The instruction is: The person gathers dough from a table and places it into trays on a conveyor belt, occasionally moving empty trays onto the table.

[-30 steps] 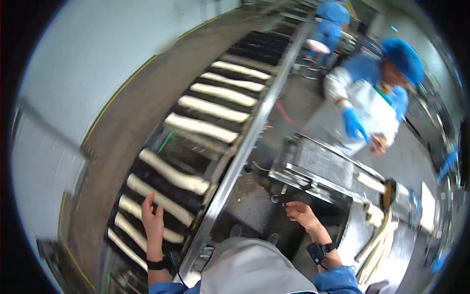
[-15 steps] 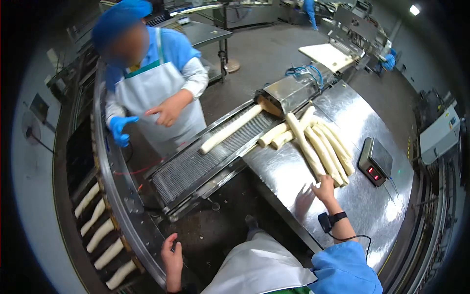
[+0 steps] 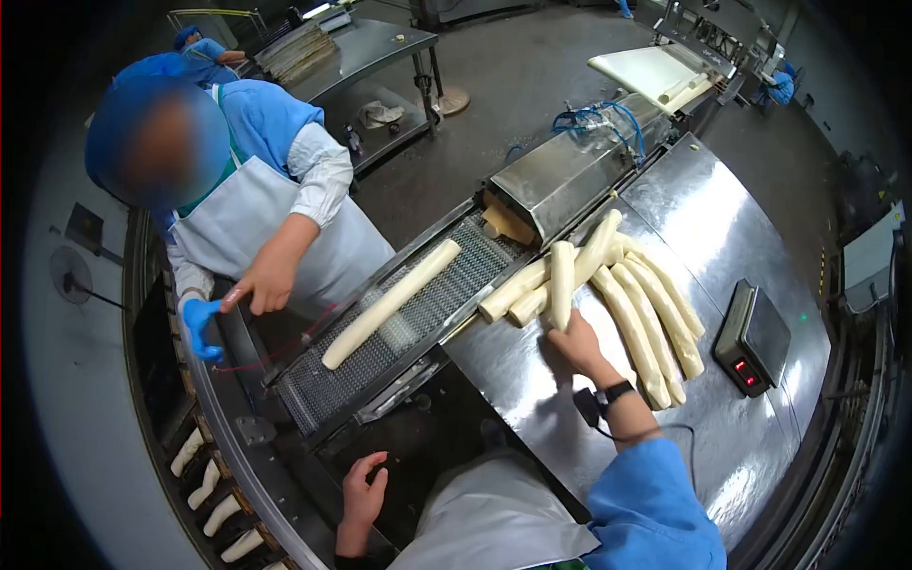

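**Right hand on a dough stick at the steel table**

Right hand (image 3: 575, 344) closed around the near end of one dough stick (image 3: 561, 285), lifted off the steel table (image 3: 722, 418) just beside the row of dough sticks (image 3: 646, 313). Left hand (image 3: 364, 494) hanging loose and empty, fingers relaxed, low beside the apron, near the rail of the rack conveyor (image 3: 218, 513). On the mesh belt (image 3: 380, 351), another long stick (image 3: 389, 302) riding alone, well apart from the held one. Scale (image 3: 752, 337) sitting to the right of the row, red light on. Co-worker (image 3: 256, 218) across the belt, one blue glove (image 3: 199, 323) down by the rail.

Best handled, by judgement, with a gentle grip and support nearer the middle; soft dough sags and stretches when raised by one end. Worth keeping clear of the neighbouring sticks to avoid sticking.

Against half a second earlier: right hand then flat and open at the near ends of the row, now further left and wrapped on a stick. Left hand off the rail edge. View swung right.
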Action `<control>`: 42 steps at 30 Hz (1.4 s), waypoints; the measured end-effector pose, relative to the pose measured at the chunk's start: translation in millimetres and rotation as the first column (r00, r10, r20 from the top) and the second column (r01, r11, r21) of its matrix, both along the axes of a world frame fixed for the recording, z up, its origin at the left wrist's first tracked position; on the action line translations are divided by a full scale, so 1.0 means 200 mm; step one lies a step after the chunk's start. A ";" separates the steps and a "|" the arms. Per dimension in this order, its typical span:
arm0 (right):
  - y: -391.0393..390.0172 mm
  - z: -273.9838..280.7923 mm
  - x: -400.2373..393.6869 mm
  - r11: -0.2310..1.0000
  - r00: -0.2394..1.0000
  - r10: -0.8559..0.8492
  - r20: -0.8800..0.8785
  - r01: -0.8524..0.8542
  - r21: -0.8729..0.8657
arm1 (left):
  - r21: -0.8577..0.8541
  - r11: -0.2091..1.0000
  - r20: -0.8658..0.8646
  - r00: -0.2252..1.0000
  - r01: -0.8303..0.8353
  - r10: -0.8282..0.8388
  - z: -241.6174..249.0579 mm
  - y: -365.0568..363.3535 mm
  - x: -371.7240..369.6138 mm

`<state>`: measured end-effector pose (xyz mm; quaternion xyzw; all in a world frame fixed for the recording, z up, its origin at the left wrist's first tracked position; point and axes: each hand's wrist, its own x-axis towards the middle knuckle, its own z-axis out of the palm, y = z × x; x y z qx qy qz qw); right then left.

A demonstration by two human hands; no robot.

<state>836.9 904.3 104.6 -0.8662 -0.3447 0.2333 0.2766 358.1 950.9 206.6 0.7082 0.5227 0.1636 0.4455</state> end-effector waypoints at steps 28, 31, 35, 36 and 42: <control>-0.81 0.32 -0.28 0.930 0.894 0.349 0.280 -0.294 -0.219 | -0.176 0.966 0.023 0.981 0.191 -0.190 -0.18 0.20 0.34; -0.82 0.21 -0.21 0.920 0.852 0.355 0.384 -0.246 -0.304 | -0.112 0.982 0.029 0.989 0.150 -0.148 -0.17 0.24 0.24; -0.65 0.18 -0.22 0.931 0.912 0.099 0.397 0.056 -0.361 | -0.082 0.990 0.072 0.991 0.119 -0.113 -0.21 0.24 0.08; -0.63 0.15 -0.21 0.921 0.916 0.088 0.391 0.074 -0.381 | -0.097 0.989 0.085 0.991 0.109 -0.101 -0.20 0.24 0.05; -0.52 0.23 -0.46 0.864 0.928 0.162 0.336 0.031 -0.502 | -0.112 0.993 0.177 0.984 0.048 -0.028 -0.22 0.22 -0.31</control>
